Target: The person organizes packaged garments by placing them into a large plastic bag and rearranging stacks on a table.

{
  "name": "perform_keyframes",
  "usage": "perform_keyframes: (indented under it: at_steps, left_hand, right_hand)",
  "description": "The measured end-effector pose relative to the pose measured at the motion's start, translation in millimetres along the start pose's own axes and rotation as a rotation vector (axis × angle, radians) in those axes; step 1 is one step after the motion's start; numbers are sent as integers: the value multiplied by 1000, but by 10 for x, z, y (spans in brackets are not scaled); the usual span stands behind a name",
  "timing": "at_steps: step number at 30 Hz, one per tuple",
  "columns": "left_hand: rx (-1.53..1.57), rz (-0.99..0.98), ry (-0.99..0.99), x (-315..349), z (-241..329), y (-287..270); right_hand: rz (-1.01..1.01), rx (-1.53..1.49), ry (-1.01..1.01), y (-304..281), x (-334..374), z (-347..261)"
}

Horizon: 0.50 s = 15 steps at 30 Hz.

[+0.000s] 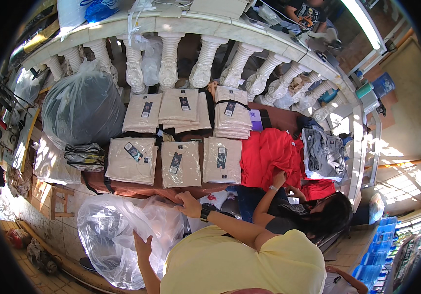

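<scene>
A large clear plastic bag (107,235) lies loosely bunched along the near side of the brown-covered desk (281,117), toward its left end. The person's left hand (143,244) is over the bag's right part, on the near side of the desk, its fingers spread and released. The right hand (188,205), wearing a black wristwatch (205,212), is at the desk's near edge, its fingers partly bent; whether they pinch the bag cannot be told. On the desk, packaged beige garments (186,180) sit in two rows. On the desk's right part, a co-worker's hand (280,180) touches red garments (269,152), and gray garments (325,154) lie farther right. A bulging translucent sack (83,105) stands at the desk's left end; a white balustrade (205,61) runs behind the desk.
</scene>
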State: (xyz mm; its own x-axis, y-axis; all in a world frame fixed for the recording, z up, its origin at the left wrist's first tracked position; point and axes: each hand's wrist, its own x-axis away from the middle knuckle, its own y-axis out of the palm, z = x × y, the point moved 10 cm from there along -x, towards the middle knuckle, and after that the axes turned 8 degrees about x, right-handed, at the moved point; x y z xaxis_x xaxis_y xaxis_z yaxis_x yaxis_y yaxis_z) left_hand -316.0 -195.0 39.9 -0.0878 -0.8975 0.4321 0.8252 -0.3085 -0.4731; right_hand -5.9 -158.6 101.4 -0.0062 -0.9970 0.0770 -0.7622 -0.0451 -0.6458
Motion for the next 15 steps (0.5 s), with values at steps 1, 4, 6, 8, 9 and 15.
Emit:
perform_keyframes:
  at_steps: [1, 4, 6, 8, 9, 15]
  left_hand:
    - [1, -1, 0, 0, 0, 0]
    - [4, 3, -5, 7, 5, -13]
    - [7, 3, -8, 10, 16, -14]
    - [11, -4, -9, 10, 31, -3]
    - [10, -4, -5, 17, 49, -2]
    - [5, 0, -3, 34, 64, -8]
  right_hand:
    - [-1, -5, 5, 1, -2, 1]
    - [-10, -1, 10, 11, -11, -1]
    - [2, 9, -12, 2, -11, -22]
    - [7, 10, -17, -1, -11, -18]
    - [5, 6, -10, -4, -7, -15]
    - [-13, -12, 27, -5, 11, -14]
